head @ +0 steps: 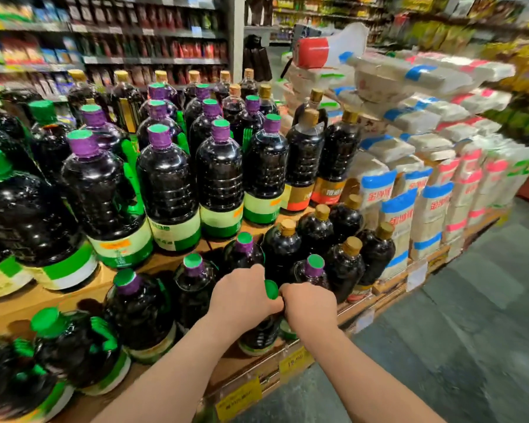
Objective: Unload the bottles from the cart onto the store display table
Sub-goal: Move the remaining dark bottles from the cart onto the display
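I'm looking into a grocery shop: a tiered display (pixel 177 264) crowded with dark bottles (pixel 168 181), yellow price tags (pixel 295 363) along its front edge, stacked white bags (pixel 425 209) beside it, and stocked shelves (pixel 119 41) lining the aisle behind.

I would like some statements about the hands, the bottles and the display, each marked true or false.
1. Both hands, left hand and right hand, hold one dark green-capped bottle. True.
2. That bottle hangs over the grey floor. False: it is at the front edge of the wooden display table.
3. White flour bags with blue bands stand right of the bottles. True.
4. The yellow price tags hang on the back shelves. False: they sit on the table's front edge.
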`<state>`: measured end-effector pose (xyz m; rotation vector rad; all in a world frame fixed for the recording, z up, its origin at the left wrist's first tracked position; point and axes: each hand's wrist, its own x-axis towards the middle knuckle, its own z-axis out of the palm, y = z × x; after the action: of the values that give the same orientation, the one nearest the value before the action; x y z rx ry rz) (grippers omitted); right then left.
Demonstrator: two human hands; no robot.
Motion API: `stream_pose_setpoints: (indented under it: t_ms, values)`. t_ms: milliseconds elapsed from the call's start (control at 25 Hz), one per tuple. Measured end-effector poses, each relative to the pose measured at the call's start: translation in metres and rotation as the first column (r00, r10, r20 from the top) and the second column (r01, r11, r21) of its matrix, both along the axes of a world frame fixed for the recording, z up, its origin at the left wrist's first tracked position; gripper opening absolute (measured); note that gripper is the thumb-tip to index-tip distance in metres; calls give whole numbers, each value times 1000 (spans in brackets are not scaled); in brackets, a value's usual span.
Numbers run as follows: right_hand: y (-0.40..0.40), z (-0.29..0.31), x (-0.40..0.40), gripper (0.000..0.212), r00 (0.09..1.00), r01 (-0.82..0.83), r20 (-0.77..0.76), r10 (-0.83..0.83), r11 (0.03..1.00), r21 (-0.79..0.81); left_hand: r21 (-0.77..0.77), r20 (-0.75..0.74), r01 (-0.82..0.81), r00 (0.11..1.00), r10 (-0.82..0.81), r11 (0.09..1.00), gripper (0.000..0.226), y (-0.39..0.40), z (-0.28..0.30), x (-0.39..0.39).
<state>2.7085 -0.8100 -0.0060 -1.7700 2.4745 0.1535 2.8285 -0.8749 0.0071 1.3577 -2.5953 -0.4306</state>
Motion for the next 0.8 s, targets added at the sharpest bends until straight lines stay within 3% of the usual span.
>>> stream_pose_setpoints:
  t_ms: [320,520,680,800]
  values:
    - [-7,-9,-19,17,987,-142,85,137,988,55,133,36,-152,988,149,979,44,-2,-11,-16]
    - [-3,6,-29,37,953,-277,122,279,960,-26,155,28,-297,955,296,942,43,9,-9,-23]
    - [0,36,-33,29,892,-411,150,426,904,-119,171,76,-535,844,530,827,60,30,7,-21]
    - [3,63,-22,27,820,-526,147,553,829,-189,138,44,-625,779,626,768,59,55,30,0]
